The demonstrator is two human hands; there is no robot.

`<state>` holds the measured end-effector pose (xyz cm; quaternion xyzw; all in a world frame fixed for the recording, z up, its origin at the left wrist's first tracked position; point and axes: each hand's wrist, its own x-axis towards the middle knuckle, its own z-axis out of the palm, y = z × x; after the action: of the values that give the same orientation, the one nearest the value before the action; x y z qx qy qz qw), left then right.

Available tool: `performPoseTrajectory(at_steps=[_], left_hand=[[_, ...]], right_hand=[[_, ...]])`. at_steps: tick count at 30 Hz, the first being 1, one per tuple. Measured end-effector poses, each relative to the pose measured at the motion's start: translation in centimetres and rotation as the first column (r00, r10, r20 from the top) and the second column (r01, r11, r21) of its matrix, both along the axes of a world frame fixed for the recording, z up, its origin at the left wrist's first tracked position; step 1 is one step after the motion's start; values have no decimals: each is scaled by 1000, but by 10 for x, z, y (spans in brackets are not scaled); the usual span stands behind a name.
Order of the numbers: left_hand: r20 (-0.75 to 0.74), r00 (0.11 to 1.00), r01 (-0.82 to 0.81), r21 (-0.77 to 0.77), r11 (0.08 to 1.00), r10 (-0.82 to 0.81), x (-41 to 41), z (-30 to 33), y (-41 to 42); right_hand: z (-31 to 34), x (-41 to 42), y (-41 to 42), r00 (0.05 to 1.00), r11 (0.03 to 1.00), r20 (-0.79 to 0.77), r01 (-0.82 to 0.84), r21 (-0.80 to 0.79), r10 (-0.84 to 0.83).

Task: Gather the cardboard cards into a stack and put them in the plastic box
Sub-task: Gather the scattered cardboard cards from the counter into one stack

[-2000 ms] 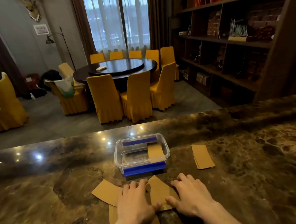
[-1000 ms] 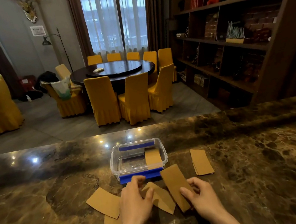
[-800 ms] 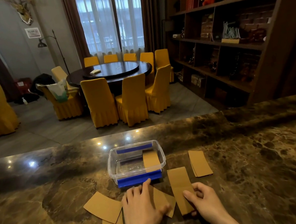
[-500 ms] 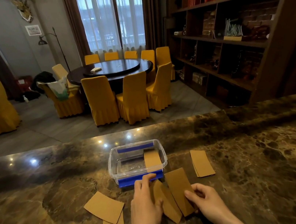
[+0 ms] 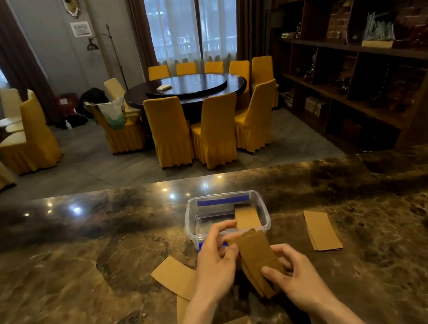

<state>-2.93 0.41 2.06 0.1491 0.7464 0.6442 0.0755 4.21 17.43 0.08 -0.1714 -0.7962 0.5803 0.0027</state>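
Your left hand [image 5: 216, 268] and right hand [image 5: 298, 278] pinch a small stack of cardboard cards [image 5: 258, 259] just before the clear plastic box [image 5: 264, 211]; loose cards [image 5: 174, 274] lie beside, another pile [image 5: 321, 230] lies right.

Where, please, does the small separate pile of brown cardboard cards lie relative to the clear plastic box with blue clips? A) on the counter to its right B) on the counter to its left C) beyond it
A: the small pile of brown cardboard cards lies flat on the marble counter, right of the clear plastic box.

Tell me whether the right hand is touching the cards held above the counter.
Touching. The head view shows the right hand with its thumb pressed on the face of the held cards.
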Motion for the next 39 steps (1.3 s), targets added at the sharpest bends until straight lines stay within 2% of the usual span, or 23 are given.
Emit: performPoseTrajectory(at_steps=[2,4,6,7,9,10,13,16,18,22,25,28,30,33,39], left_hand=[[-46,995,-86,-67,994,83,-3,0,-13],[-129,965,-251,-185,950,230,-10,-5,-33],[-198,924,-379,-389,840,326,-17,-12,-58],[-223,915,-404,-523,751,337,-21,-16,-70],[-200,931,-346,-750,564,306,-26,-24,-90],[-157,947,-285,-816,503,282,-27,-27,-96],[-108,967,-201,-881,429,233,-25,-35,-101],[-160,954,-264,-848,459,252,-22,-34,-98],[-174,937,-321,-772,549,303,-20,-31,-95],[-152,877,-477,-393,786,456,-18,-19,-93],[-78,897,-441,-154,884,434,-13,-2,-90],[-66,961,-269,-13,963,268,-7,13,-84],[-83,986,-146,28,989,147,0,18,-76],[-85,993,-74,65,995,80,7,19,-68],[-2,1000,-27,145,989,27,14,11,-58]], right_hand=[[1,-2,-6,999,997,-15,-47,65,48],[1,-2,-11,999,997,-7,-33,67,34],[1,-1,-13,1000,999,20,-9,47,8],[1,-1,-14,999,999,36,3,35,-5],[1,0,-16,998,1000,65,23,-2,-23],[2,0,-17,996,1000,79,28,-13,-27],[3,0,-20,994,1000,104,24,-16,-23],[6,0,-24,994,1000,112,12,-6,-11],[9,0,-25,994,1000,112,2,-22,1],[15,0,-30,995,994,94,-17,-107,27],[22,-3,-38,995,983,62,-64,-175,76],[28,-7,-50,993,983,9,-113,-146,115],[29,-8,-57,997,993,-23,-79,-82,78],[26,-8,-60,998,998,-55,11,-61,-14],[21,3,-55,996,996,-60,-73,-57,70]])
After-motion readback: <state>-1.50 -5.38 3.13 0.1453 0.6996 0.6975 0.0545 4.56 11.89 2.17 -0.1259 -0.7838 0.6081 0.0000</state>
